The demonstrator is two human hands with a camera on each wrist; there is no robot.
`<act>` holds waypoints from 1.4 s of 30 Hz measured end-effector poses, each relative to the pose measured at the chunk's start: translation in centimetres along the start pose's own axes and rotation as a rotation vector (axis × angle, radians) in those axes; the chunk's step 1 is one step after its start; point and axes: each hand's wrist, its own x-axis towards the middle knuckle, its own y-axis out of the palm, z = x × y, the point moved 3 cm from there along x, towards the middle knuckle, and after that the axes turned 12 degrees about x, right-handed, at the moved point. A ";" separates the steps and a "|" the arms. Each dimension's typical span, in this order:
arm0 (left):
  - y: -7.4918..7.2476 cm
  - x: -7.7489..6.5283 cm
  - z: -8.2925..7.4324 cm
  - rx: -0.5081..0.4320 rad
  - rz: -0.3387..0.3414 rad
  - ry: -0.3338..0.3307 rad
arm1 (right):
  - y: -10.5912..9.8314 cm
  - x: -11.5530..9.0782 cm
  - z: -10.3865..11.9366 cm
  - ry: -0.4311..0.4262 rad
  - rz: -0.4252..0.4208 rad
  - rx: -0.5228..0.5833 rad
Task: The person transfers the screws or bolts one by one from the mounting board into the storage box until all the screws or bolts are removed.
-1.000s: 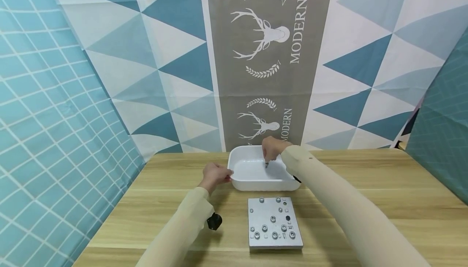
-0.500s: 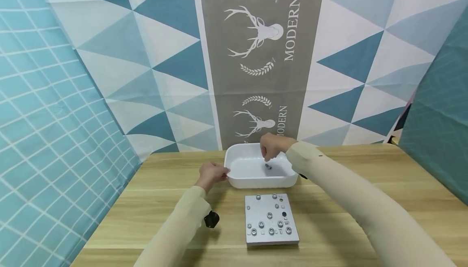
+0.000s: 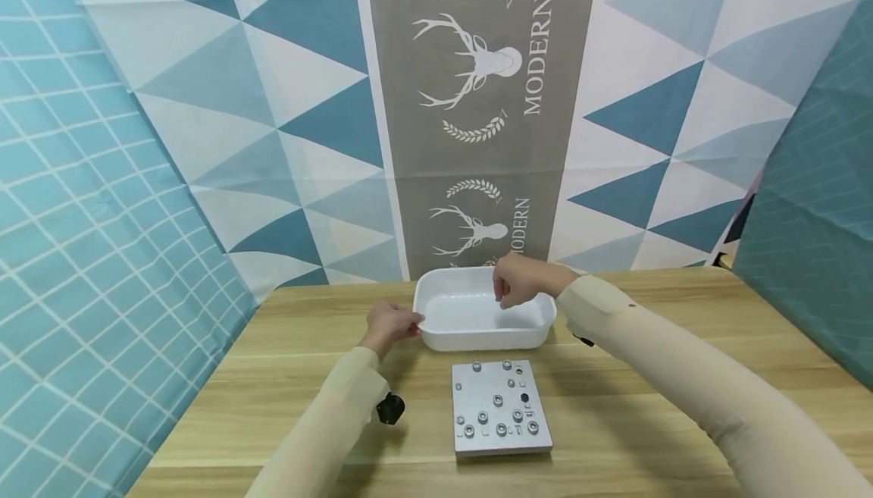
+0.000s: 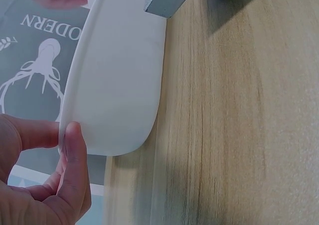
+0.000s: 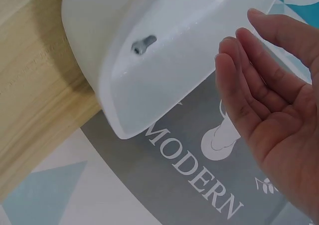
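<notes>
- Nearest, the silver plate (image 3: 476,398) lies flat on the table (image 3: 239,407), square to the person; its long axis seems to run away from them, though foreshortening makes this hard to judge. Its socket-head screws (image 3: 533,427) show their heads upward.
- A low sweep of either sleeve (image 3: 627,346) could knock the plate askew — the forearms pass on both sides of it.
- Beyond the plate, the left hand (image 3: 390,321) pinches the left rim of the white tub (image 3: 484,340) between thumb and fingers. The tub's long axis runs left to right, mouth up; a tug or downward press at that one end could slide or tip it.
- The right hand (image 3: 518,280) hangs over the tub's right part, fingers loosely bent, thumb apart, holding nothing.
- A loose screw (image 5: 143,44) lies on its side on the tub's floor; in the right wrist view its head is lower left, its shank upper right. Being round and on a smooth floor, it could roll — a fingertip's nudge or a jolt to the rim would probably do it.
</notes>
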 end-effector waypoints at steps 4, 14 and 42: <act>-0.1 0.3 0.1 0.017 -0.002 -0.006 | 0.3 -1.0 0.0 -0.071 -0.017 0.039; 0.2 0.5 0.4 -0.019 0.003 -0.004 | 1.1 -3.9 0.6 -0.149 -0.043 0.094; 0.1 0.1 0.0 0.011 0.018 -0.023 | 6.3 -8.3 3.3 -0.261 0.059 0.200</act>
